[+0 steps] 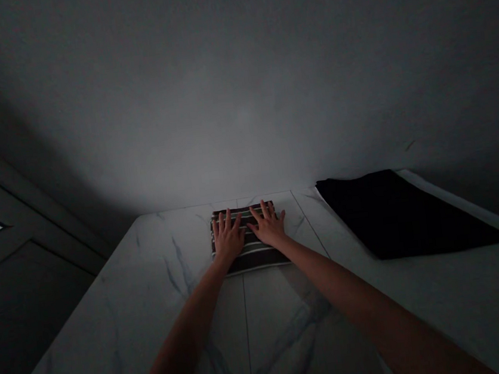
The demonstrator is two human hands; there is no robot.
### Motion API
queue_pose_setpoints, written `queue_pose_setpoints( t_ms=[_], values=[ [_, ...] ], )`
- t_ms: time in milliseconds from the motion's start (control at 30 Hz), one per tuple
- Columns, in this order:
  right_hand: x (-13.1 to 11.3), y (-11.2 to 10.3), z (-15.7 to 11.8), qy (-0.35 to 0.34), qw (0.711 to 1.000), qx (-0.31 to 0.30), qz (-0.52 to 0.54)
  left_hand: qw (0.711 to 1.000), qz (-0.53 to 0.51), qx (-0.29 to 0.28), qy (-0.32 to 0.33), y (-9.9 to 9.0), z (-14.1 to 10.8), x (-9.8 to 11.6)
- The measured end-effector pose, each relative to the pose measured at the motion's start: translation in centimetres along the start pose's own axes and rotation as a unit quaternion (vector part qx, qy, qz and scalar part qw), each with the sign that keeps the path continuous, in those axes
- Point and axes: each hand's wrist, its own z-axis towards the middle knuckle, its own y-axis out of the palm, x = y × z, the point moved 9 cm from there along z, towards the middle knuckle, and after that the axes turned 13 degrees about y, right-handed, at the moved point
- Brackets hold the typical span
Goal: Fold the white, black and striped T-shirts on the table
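A folded striped cloth [255, 260], dark with thin light bands, lies flat on the marbled white surface [156, 317] near the wall. My left hand [228, 235] rests on its left side, fingers spread and pointing away from me. On the cloth's right side lies my right hand [268, 223], palm down, its fingers also spread. Both hands cover parts of the cloth, and neither grips it. The exact kind of garment or cloth cannot be made out.
To the right, a flat black piece of cloth or mat [410, 216] lies on the surface. A grey wall [239, 92] rises behind the far edge. At the left stands a panelled door [19, 267]. The light is dim.
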Motion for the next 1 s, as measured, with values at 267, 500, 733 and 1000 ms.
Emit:
queue_pose_setpoints(
  t_ms=[267, 500, 733, 1000],
  values=[
    [0.0, -0.2, -3.7, -0.027, 0.999, -0.041, 0.010, 0.992, -0.009, -0.051, -0.119, 0.2, -3.6, -2.0],
    [1.5, -0.3, -12.2, -0.147, 0.988, -0.043, 0.026, 0.997, -0.022, -0.073, -0.013, -0.5, -9.9, 3.1],
    [4.6, -2.0, -15.1, -0.193, 0.975, -0.020, 0.113, 0.998, -0.042, -0.031, -0.041, -3.3, -12.9, 4.8],
    [9.3, -3.3, -12.2, 0.028, 0.951, -0.057, 0.304, 0.972, -0.100, -0.032, -0.212, -5.2, -13.4, -0.7]
  ],
)
